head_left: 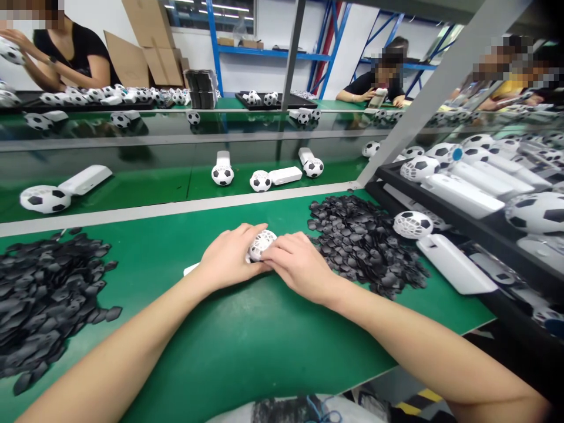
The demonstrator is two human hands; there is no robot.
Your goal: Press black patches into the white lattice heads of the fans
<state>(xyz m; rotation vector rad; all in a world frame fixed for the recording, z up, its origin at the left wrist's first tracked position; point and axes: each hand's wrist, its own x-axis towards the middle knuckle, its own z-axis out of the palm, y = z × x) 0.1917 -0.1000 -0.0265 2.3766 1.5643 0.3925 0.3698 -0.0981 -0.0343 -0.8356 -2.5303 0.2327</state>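
Between my hands, over the green mat, is a white device with a soccer-ball-shaped head [263,244]; its white handle pokes out left of my left wrist. My left hand [231,255] wraps round the device, thumb below and fingers above the ball. From the right, the fingertips of my right hand [302,264] press together on the ball's side; whether a small piece is under them is hidden. A heap of small black patches [361,241] lies right of my right hand. Another black patch heap [44,294] is at the far left.
Black trays [467,217] stacked at the right hold several ball-headed devices. Across the front ledge, a green conveyor [167,182] carries more of them. A grey post [440,88] slants up at the right. Other people sit at work beyond the conveyor.
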